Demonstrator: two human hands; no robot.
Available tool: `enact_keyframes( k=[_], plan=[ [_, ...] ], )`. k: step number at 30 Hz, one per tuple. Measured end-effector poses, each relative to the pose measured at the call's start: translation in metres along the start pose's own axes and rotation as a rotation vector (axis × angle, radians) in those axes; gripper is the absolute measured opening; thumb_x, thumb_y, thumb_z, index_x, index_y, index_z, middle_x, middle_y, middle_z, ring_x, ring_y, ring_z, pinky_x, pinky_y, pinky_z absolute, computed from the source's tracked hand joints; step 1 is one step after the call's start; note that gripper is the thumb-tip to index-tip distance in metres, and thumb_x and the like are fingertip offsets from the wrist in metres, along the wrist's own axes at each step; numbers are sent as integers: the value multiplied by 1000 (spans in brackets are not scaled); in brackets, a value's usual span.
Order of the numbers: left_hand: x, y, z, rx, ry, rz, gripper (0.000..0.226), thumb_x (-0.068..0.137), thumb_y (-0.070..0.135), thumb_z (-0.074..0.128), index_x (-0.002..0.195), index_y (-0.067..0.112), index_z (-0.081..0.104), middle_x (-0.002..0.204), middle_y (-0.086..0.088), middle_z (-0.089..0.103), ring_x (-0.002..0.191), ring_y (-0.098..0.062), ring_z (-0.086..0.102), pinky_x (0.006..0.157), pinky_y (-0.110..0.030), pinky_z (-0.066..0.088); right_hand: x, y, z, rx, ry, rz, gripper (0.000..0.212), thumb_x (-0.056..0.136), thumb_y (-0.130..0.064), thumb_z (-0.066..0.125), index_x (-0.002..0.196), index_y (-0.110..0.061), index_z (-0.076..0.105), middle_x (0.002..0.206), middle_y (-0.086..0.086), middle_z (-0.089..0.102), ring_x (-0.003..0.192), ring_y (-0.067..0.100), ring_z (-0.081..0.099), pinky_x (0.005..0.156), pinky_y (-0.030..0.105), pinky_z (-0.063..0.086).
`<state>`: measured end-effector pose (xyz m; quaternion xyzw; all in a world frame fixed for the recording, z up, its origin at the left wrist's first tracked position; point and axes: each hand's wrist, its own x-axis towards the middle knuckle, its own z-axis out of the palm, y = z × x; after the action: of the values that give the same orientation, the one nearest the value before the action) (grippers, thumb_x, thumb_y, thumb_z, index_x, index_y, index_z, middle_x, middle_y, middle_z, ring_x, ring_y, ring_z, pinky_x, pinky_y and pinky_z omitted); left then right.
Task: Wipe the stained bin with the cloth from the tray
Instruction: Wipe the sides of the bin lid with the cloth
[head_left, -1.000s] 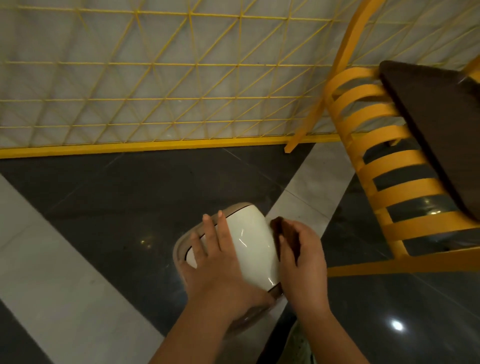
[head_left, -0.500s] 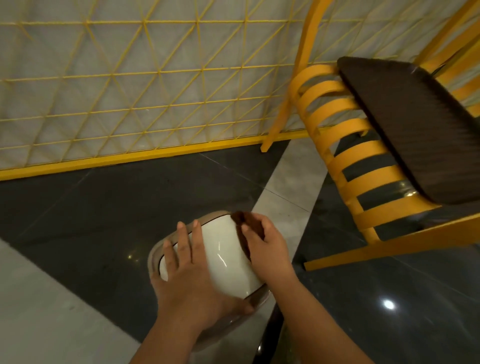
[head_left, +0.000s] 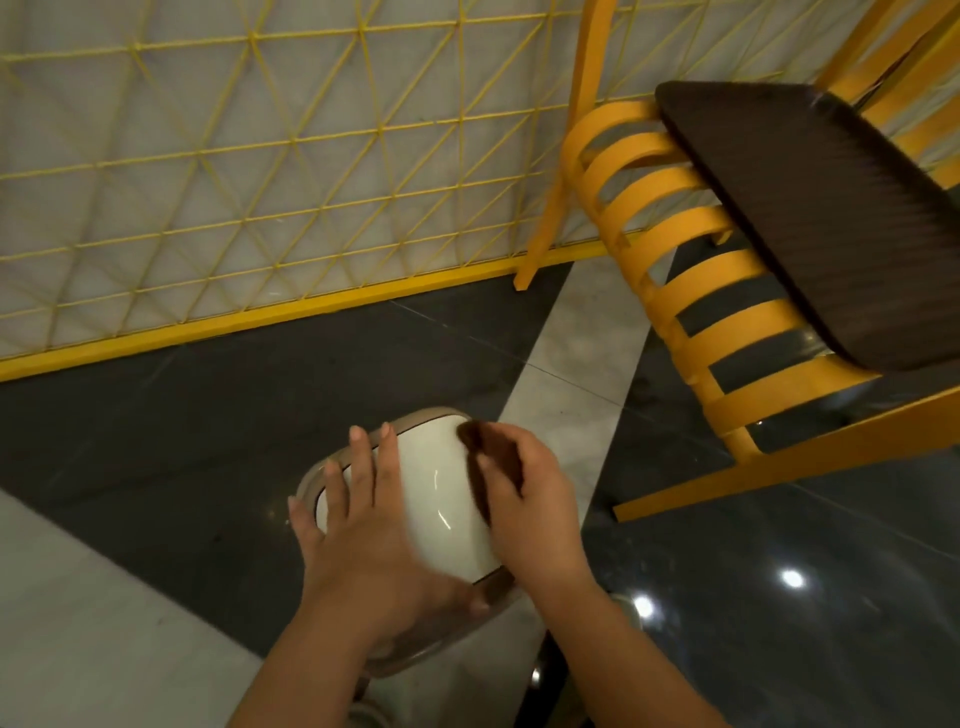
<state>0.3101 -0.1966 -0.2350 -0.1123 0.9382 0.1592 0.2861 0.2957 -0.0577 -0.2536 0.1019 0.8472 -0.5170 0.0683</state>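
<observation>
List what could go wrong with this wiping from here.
The glossy white bin is steadied only by the left hand laid flat on it; a hard stroke might slide it across the polished floor. The dark cloth is small in the right hand, so it may miss stains.

The bin lay on the floor before me, my left hand on its left side, my right hand pressing the cloth on its right. The tray sat on the chair, right and behind.
</observation>
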Motion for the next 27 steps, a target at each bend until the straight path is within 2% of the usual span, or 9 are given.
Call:
enact_keyframes(
  k=[3,5,9,12,16,18,22,25,27],
  plan=[
    [0,-11,-9,49,-22,5,163,31,81,71,136,32,-45,152,1,-42,146,-29,-27,114,-60,-11,-20,21,-3,30,-21,196,24,97,-30,51,118,-42,53,116,-20,58,106,-3,53,103,32,45],
    [-3,-15,-12,88,-39,5,160,36,82,70,135,31,-46,150,0,-45,144,-29,-31,114,-60,-11,-40,33,0,17,-20,206,26,96,-27,53,117,-44,49,118,-21,54,107,-6,50,105,30,43],
    [-10,-15,-6,79,-84,11,162,35,84,69,126,31,-54,147,1,-48,143,-26,-32,115,-58,-9,-81,38,19,39,8,27,41,93,-26,56,128,-39,39,134,-16,36,120,-17,32,100,2,27],
    [-10,-15,0,84,-52,-11,161,38,78,71,120,31,-59,146,-1,-50,142,-24,-34,115,-57,-13,-95,33,31,45,-43,-124,52,88,-36,51,137,-44,34,142,-27,25,131,-6,31,107,9,25],
    [-9,-12,3,46,-37,-9,160,40,78,70,120,31,-60,146,-1,-50,141,-22,-37,115,-57,-15,-54,25,31,-10,-37,-281,49,87,-19,51,132,-37,45,141,-16,36,132,2,35,112,22,29],
    [-9,-10,2,47,-40,-15,168,30,83,70,125,28,-57,145,-1,-51,142,-22,-36,115,-55,-14,-23,14,29,23,-22,-195,39,93,-17,51,129,-32,50,136,-13,44,126,0,40,111,24,33],
    [-10,-10,2,45,-24,-21,171,26,85,71,128,28,-54,147,0,-47,144,-24,-31,116,-56,-12,-7,20,29,165,-23,214,30,100,-24,47,127,-36,50,126,-18,50,109,-4,47,107,26,41],
    [-9,-9,1,46,-32,-23,170,30,81,75,128,29,-54,148,0,-44,145,-26,-28,115,-56,-12,-38,27,27,186,10,257,28,98,-23,50,112,-47,49,112,-28,52,104,-8,51,103,26,44],
    [-10,-8,1,47,-55,-34,170,32,78,78,126,29,-55,148,0,-46,144,-25,-30,114,-55,-15,-65,29,29,217,28,231,33,96,-19,54,109,-49,50,114,-27,53,107,-8,51,101,23,44]
  ],
)
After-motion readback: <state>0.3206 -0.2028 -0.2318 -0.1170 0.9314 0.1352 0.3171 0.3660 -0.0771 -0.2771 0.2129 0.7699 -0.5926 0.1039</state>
